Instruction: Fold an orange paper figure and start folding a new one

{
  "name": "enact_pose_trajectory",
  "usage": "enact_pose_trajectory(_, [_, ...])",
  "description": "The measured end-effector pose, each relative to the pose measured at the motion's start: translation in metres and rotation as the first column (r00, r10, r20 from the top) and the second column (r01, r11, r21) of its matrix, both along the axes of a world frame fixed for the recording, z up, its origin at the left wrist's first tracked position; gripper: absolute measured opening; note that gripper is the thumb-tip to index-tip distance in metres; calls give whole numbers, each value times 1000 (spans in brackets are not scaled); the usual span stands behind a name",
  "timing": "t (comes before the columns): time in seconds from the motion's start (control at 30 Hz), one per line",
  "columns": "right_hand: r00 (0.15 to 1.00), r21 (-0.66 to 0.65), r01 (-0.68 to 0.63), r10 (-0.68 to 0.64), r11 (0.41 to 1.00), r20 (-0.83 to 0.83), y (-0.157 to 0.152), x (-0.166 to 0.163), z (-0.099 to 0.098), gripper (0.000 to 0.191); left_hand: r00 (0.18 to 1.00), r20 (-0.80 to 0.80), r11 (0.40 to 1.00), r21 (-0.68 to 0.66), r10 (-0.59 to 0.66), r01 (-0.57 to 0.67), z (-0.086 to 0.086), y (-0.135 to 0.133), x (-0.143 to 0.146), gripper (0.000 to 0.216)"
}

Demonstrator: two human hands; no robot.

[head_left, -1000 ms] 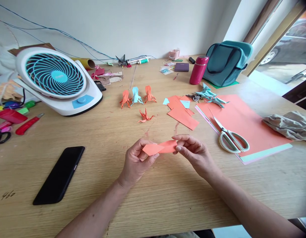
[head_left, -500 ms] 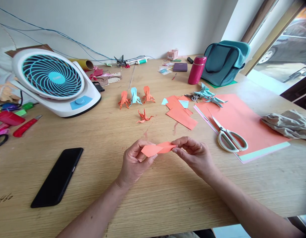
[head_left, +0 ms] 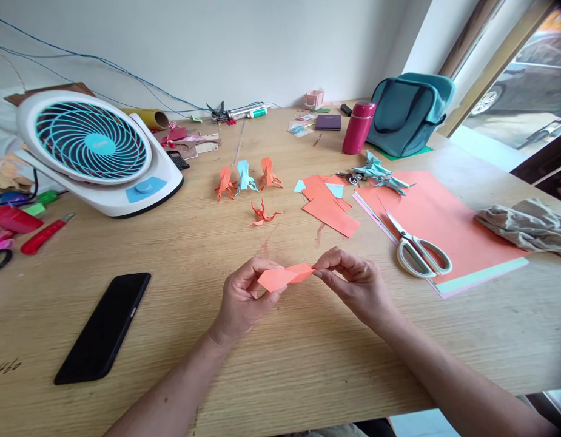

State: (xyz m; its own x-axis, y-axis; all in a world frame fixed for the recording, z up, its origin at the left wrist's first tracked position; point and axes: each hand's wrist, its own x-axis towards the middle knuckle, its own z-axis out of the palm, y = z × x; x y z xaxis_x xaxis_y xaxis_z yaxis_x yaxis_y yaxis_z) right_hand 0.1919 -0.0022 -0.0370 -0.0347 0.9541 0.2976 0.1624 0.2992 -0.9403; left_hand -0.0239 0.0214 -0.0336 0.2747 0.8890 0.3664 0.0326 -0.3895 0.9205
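Between my two hands, just above the table, is a narrow piece of folded orange paper (head_left: 276, 278) with a pointed left end. My left hand (head_left: 244, 297) pinches its left part between thumb and fingers. At the right end, the thumb and forefinger of my right hand (head_left: 355, 284) are closed on the paper's tip. Beyond my hands lies a small spiky orange origami figure (head_left: 262, 214). Behind it stand two orange origami figures (head_left: 270, 173) with a light blue origami figure (head_left: 245, 176) between them.
Orange paper pieces (head_left: 330, 212) lie past my right hand. White-handled scissors (head_left: 419, 252) rest on large orange sheets (head_left: 462, 224), near blue folded figures (head_left: 380, 173). A black phone (head_left: 105, 328) and a white fan (head_left: 98, 152) are at left. A pink bottle (head_left: 358, 127) stands by a teal bag (head_left: 403, 118).
The whole view has shifted slightly. Both hands keep hold of the folded paper, whose right end now looks narrower and more tilted at my right fingertips. Nothing on the table has moved.
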Motion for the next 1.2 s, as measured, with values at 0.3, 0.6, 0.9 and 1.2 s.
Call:
enact_pose_trajectory(0.3, [999,91,30,-31,995,11,2,8,9,10,998,54,1000,-21,10,-9,2,1,3,13])
enact_pose_trajectory(0.6, [988,58,149,-146,987,-39,6,13,8,19,997,60,999,-37,40,-38,-2,0,2,12])
enact_pose_trajectory(0.9, [932,293,-151,37,944,361,-3,-5,11,42,998,53,999,-37,-37,39,-5,-5,7,11])
enact_pose_trajectory(1.2, [991,-168,-76,56,983,-121,8,2,-3,29,1000,24,1000,12,-14,14,-4,-4,7,9])
